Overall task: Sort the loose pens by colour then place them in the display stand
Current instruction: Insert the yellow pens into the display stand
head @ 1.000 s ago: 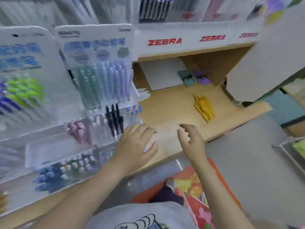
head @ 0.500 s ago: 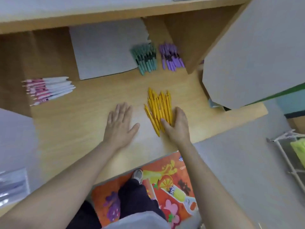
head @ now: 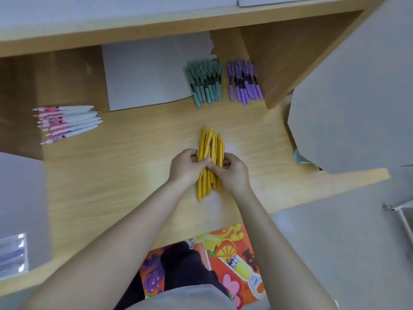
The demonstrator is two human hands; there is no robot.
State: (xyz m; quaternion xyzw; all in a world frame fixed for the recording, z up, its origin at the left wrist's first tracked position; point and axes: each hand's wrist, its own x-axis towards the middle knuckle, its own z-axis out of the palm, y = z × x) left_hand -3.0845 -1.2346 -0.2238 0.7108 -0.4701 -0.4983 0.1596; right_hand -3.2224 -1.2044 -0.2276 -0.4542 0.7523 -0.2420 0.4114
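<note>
Both hands — left hand (head: 186, 166), right hand (head: 232, 173) — clasp the yellow pens (head: 210, 153) mid-bundle on the tabletop (head: 125, 175); light, stiff and likely slippery, they seem best squeezed around the middle — loose ones could slide out.

This looks like a stationery shop: a wooden display surface (head: 134, 175) carries pens in colour batches, yellow pens (head: 210, 148) mid-surface, green pens (head: 204, 86) and purple pens (head: 244, 85) at the far edge, pink-and-white pens (head: 67, 121) at the left edge.
</note>
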